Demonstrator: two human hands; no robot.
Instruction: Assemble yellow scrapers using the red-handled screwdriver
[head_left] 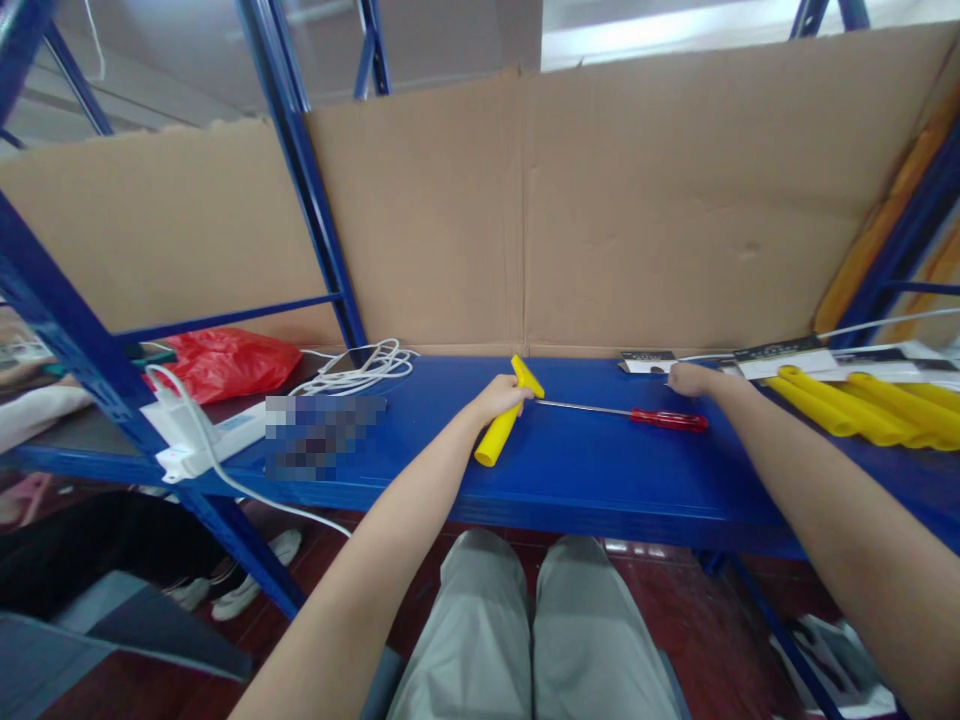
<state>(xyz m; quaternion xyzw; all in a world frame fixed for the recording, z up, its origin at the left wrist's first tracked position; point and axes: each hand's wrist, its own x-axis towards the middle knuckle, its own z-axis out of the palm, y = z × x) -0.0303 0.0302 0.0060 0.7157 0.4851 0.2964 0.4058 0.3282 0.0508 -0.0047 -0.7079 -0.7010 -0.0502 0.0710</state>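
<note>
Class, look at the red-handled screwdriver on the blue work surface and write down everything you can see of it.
The screwdriver has a glossy red handle, apparently plastic, and a thin, straight, silvery shaft that looks like metal. It lies on the blue work surface, handle to the right, shaft running left toward the left hand and the yellow tool held there. Neither hand grips its handle. Whether its tip touches the hand or tool cannot be told.

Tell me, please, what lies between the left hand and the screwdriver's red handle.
In the head view, the screwdriver's metal shaft stretches between them.
</note>
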